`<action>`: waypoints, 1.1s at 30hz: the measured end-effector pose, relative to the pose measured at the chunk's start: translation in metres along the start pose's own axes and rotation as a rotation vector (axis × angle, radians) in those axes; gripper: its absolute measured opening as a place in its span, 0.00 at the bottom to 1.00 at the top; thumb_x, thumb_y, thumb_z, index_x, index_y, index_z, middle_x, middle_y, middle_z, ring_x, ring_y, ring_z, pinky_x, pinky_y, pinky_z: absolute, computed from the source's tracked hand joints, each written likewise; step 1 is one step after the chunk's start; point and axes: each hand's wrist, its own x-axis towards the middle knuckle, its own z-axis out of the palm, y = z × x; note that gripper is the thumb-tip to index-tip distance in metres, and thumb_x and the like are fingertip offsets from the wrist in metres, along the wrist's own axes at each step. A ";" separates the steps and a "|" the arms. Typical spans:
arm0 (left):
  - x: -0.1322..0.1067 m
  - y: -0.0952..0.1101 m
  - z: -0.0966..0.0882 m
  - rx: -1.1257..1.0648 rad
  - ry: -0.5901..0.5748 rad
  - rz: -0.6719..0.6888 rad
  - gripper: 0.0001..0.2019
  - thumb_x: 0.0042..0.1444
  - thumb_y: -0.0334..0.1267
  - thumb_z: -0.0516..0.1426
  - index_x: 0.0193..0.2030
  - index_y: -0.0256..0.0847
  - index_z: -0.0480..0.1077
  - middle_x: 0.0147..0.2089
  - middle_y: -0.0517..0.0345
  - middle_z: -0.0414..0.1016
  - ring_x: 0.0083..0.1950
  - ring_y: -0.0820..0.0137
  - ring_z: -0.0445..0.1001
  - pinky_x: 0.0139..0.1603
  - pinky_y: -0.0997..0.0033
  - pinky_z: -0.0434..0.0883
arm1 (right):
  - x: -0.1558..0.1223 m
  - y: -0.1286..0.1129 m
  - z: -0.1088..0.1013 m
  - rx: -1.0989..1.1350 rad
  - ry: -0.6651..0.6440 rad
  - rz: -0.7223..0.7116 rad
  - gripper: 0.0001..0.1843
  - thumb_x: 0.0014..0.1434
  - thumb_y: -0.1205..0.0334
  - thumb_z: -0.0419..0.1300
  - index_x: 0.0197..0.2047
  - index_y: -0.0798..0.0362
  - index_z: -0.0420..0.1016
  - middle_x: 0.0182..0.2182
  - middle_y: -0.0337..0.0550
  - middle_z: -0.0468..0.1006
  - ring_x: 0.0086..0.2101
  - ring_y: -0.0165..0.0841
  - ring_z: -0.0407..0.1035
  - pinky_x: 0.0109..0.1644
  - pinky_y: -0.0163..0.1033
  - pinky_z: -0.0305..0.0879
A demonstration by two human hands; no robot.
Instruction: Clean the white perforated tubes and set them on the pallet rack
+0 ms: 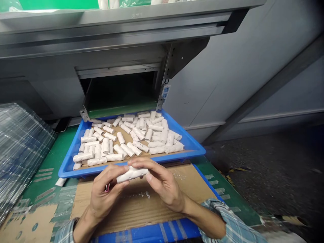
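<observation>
A short white roll (133,173) with small dark marks is held level between my two hands, above the cardboard. My left hand (106,189) pinches its left end between thumb and fingers. A small pink thing shows inside that hand, too little of it visible to name. My right hand (162,184) grips the other end, fingers over the top and thumb at the near side. Just beyond my hands, a blue tray (66,168) holds many similar white rolls (121,137), some lying flat and others heaped at the right.
Cardboard (157,209) lies under my hands on a green worktop (43,179). Behind the tray is a conveyor opening (121,91) beneath a metal frame (113,40). Stacked clear plastic trays (22,145) stand at left, and a power socket (165,91) hangs by the opening.
</observation>
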 end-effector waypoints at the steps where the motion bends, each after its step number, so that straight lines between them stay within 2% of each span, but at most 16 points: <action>1: 0.000 0.000 0.000 0.003 -0.001 0.007 0.16 0.67 0.34 0.66 0.60 0.47 0.80 0.45 0.50 0.85 0.31 0.72 0.74 0.29 0.75 0.71 | 0.001 0.000 0.000 0.004 0.001 -0.005 0.17 0.77 0.59 0.54 0.61 0.46 0.80 0.56 0.48 0.83 0.59 0.41 0.76 0.67 0.49 0.70; 10: 0.002 0.002 -0.001 -0.001 -0.011 0.044 0.16 0.66 0.34 0.66 0.60 0.47 0.80 0.46 0.51 0.85 0.34 0.70 0.78 0.31 0.75 0.73 | 0.002 -0.004 0.000 0.036 0.010 0.003 0.14 0.76 0.57 0.55 0.56 0.47 0.82 0.54 0.49 0.83 0.56 0.41 0.77 0.64 0.48 0.72; 18: 0.000 0.000 -0.002 0.048 -0.004 0.005 0.15 0.65 0.35 0.67 0.58 0.44 0.81 0.45 0.49 0.86 0.35 0.67 0.80 0.30 0.74 0.74 | 0.001 -0.004 -0.002 0.071 -0.013 0.063 0.19 0.74 0.64 0.51 0.59 0.47 0.80 0.57 0.48 0.83 0.59 0.42 0.75 0.64 0.48 0.73; 22: -0.001 0.000 -0.002 0.051 0.000 -0.004 0.15 0.66 0.35 0.67 0.58 0.44 0.80 0.45 0.50 0.85 0.35 0.68 0.80 0.30 0.74 0.73 | 0.000 -0.003 -0.002 0.067 -0.027 0.057 0.20 0.74 0.61 0.54 0.63 0.48 0.78 0.60 0.49 0.82 0.62 0.44 0.74 0.67 0.51 0.71; 27: -0.002 0.000 -0.002 0.036 -0.014 0.018 0.16 0.67 0.34 0.66 0.60 0.45 0.79 0.47 0.50 0.85 0.34 0.69 0.79 0.30 0.75 0.73 | 0.002 -0.004 0.000 0.075 -0.004 0.060 0.16 0.75 0.57 0.55 0.59 0.48 0.80 0.57 0.49 0.83 0.60 0.43 0.75 0.67 0.50 0.70; 33: 0.001 0.002 -0.002 0.016 -0.026 0.021 0.15 0.66 0.34 0.66 0.59 0.46 0.80 0.48 0.50 0.86 0.35 0.69 0.79 0.32 0.74 0.73 | 0.001 -0.001 -0.001 0.087 0.003 0.049 0.18 0.72 0.65 0.54 0.58 0.48 0.81 0.56 0.48 0.83 0.59 0.42 0.75 0.66 0.50 0.70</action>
